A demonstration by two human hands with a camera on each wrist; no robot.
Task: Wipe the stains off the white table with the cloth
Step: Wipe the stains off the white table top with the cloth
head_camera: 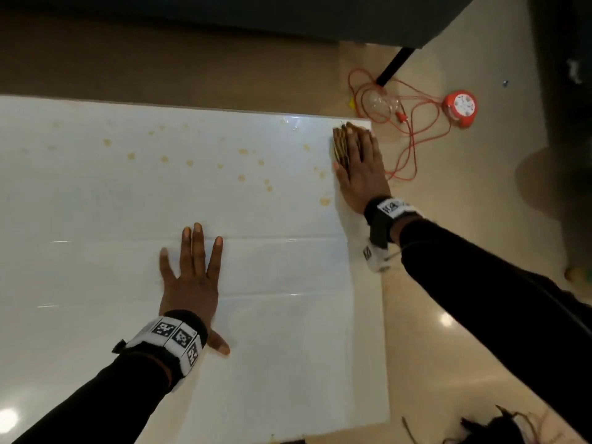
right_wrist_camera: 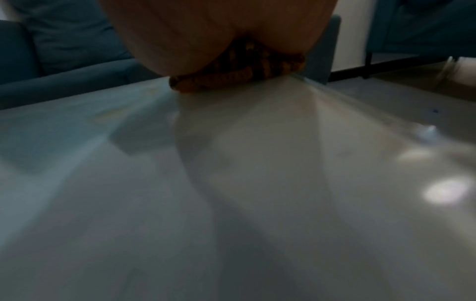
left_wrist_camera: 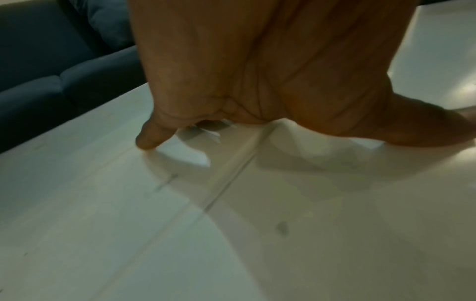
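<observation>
The white table (head_camera: 96, 219) fills the left and middle of the head view. Several yellowish stains (head_camera: 242, 178) dot its far half. A brown and yellow patterned cloth (head_camera: 341, 145) lies at the table's far right corner. My right hand (head_camera: 358, 161) presses flat on the cloth with straight fingers; in the right wrist view the cloth (right_wrist_camera: 239, 77) bunches under the palm (right_wrist_camera: 206, 30). My left hand (head_camera: 192, 270) lies flat on the table's near middle, fingers spread. In the left wrist view, the left hand (left_wrist_camera: 257, 71) rests on the table (left_wrist_camera: 180, 224).
On the floor beyond the right table edge lie a tangled orange cable (head_camera: 413, 136), a red round reel (head_camera: 460, 108) and a clear bulb (head_camera: 382, 102). A dark furniture leg (head_camera: 394, 67) stands behind. A dark blue sofa (left_wrist_camera: 51, 71) borders the far side.
</observation>
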